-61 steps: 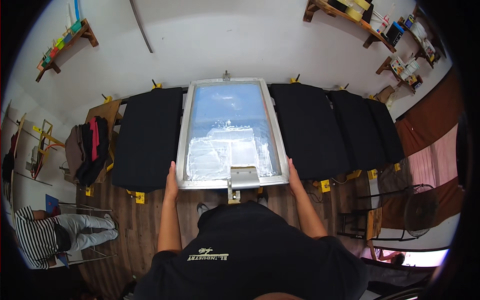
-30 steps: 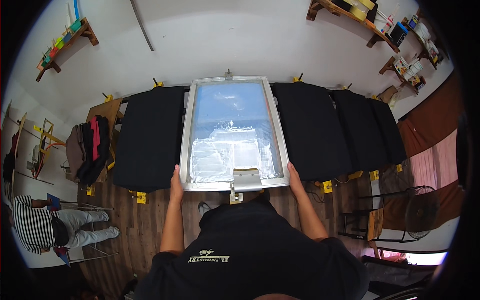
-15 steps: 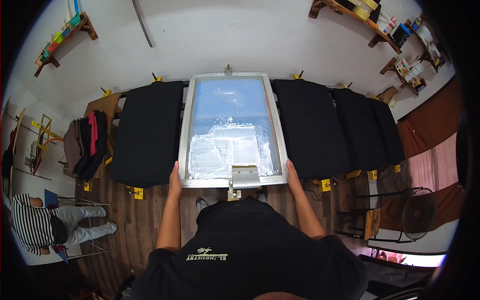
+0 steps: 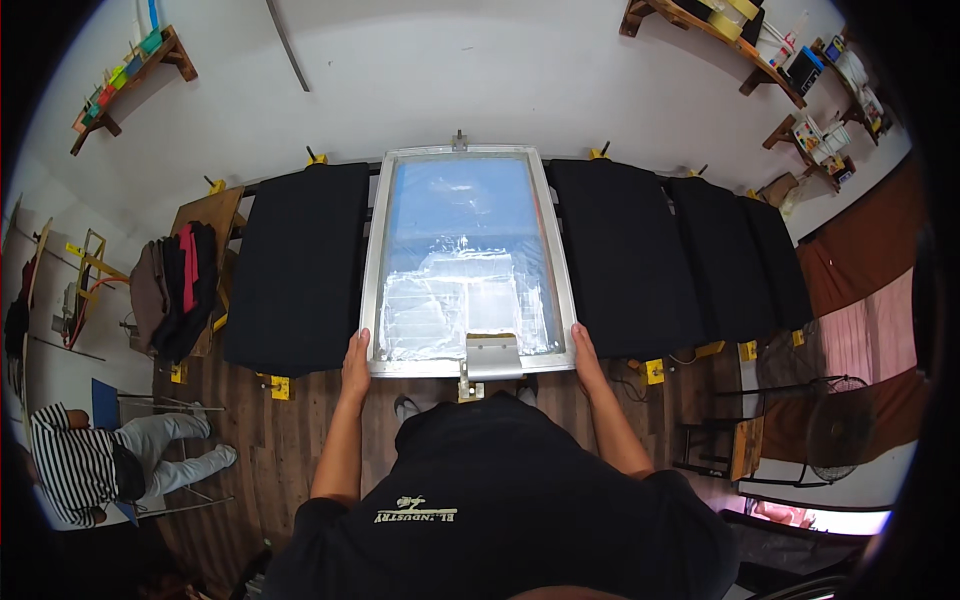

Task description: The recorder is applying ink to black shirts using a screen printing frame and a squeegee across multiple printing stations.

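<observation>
A screen printing frame [image 4: 378, 260] with pale metal sides lies in the middle, its long sides running away from me. Its mesh [image 4: 460, 200] looks blue at the far end, and white ink smears [image 4: 415, 310] cover the nearer part. My left hand [image 4: 356, 366] grips the frame's left side near its front corner. On the opposite side, my right hand [image 4: 587, 356] holds the frame near its front right corner. Between them a squeegee [image 4: 492, 356] with a metal holder rests at the near edge. What lies beneath the frame is hidden.
Black garments on boards [image 4: 295, 265] flank the frame, with more black boards [image 4: 625, 260] to the right. Yellow clamps [image 4: 280, 387] edge the row. At lower left, a person in a striped shirt [image 4: 70, 465] is near a metal stand. A fan [image 4: 840, 428] stands at right.
My hands stay on the frame's sides, and the frame and squeegee keep their place on the row. At the left, the person in stripes has shifted slightly.
</observation>
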`<state>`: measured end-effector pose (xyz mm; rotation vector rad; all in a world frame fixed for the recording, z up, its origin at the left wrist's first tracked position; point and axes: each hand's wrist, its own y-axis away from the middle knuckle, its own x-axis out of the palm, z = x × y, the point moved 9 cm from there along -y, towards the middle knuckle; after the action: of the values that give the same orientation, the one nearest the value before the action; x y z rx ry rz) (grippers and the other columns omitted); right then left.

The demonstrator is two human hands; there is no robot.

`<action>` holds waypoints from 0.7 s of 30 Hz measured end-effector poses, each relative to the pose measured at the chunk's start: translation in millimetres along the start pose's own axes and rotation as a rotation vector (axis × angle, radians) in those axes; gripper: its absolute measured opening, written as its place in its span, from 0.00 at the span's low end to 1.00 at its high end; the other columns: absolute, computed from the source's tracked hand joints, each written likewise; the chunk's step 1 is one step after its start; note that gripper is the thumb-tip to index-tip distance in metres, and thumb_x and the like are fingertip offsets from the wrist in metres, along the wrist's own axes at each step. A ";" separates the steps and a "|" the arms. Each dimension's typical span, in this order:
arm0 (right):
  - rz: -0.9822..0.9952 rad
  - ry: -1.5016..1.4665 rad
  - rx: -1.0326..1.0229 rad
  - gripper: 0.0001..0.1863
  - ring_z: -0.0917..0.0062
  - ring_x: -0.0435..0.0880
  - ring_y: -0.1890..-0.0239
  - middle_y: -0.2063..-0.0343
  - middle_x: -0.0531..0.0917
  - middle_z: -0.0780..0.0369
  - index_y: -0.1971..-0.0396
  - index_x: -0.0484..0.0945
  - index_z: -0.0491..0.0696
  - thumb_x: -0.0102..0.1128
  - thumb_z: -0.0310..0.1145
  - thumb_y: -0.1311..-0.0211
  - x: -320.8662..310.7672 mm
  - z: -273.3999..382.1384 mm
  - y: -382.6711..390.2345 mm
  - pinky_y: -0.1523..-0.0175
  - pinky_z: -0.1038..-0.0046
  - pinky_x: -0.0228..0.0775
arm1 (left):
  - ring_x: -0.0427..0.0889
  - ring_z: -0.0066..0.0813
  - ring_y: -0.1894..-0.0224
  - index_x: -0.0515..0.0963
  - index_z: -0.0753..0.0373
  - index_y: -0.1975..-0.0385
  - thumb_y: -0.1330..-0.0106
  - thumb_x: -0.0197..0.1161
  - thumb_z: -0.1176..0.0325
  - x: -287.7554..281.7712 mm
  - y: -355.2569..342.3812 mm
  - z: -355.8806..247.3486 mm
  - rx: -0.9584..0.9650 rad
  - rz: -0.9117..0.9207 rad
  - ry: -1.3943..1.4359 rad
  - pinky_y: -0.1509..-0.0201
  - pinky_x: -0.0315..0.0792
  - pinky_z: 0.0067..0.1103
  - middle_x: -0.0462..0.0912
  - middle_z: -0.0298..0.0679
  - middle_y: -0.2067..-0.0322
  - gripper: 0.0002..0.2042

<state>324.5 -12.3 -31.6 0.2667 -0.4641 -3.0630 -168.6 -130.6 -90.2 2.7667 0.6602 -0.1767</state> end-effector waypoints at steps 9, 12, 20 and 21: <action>0.005 -0.044 -0.021 0.32 0.77 0.71 0.36 0.39 0.76 0.60 0.31 0.66 0.42 0.44 0.52 0.20 1.9 -0.8 -3.6 0.30 0.75 0.56 | 0.70 0.49 0.32 0.70 0.68 0.34 0.24 0.42 0.37 -3.9 -7.2 3.9 -0.036 0.003 -0.012 0.29 0.59 0.30 0.75 0.54 0.37 0.38; -0.031 -0.013 0.000 0.32 0.77 0.71 0.36 0.39 0.76 0.60 0.31 0.66 0.42 0.44 0.52 0.20 -3.0 -4.2 -2.7 0.30 0.75 0.56 | 0.70 0.49 0.32 0.70 0.67 0.34 0.24 0.42 0.37 -1.8 -1.6 -2.2 -0.055 0.004 0.004 0.29 0.59 0.30 0.75 0.55 0.37 0.37; 0.015 -0.024 -0.014 0.31 0.77 0.70 0.35 0.38 0.75 0.60 0.30 0.65 0.43 0.46 0.50 0.21 3.2 -7.0 -2.4 0.30 0.75 0.56 | 0.73 0.50 0.34 0.70 0.66 0.33 0.25 0.43 0.36 -0.8 2.2 -0.4 -0.055 -0.020 -0.083 0.30 0.61 0.32 0.77 0.55 0.40 0.37; 0.015 -0.024 -0.012 0.31 0.77 0.70 0.35 0.38 0.75 0.60 0.30 0.65 0.43 0.46 0.50 0.21 2.8 -10.1 -3.6 0.30 0.75 0.56 | 0.74 0.50 0.35 0.70 0.65 0.33 0.26 0.44 0.35 -0.8 1.4 0.6 -0.054 -0.019 -0.127 0.31 0.62 0.32 0.78 0.55 0.40 0.38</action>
<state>323.5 -12.0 -42.6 0.2257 -0.4462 -3.0567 -168.7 -132.3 -90.2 2.6724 0.6493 -0.3311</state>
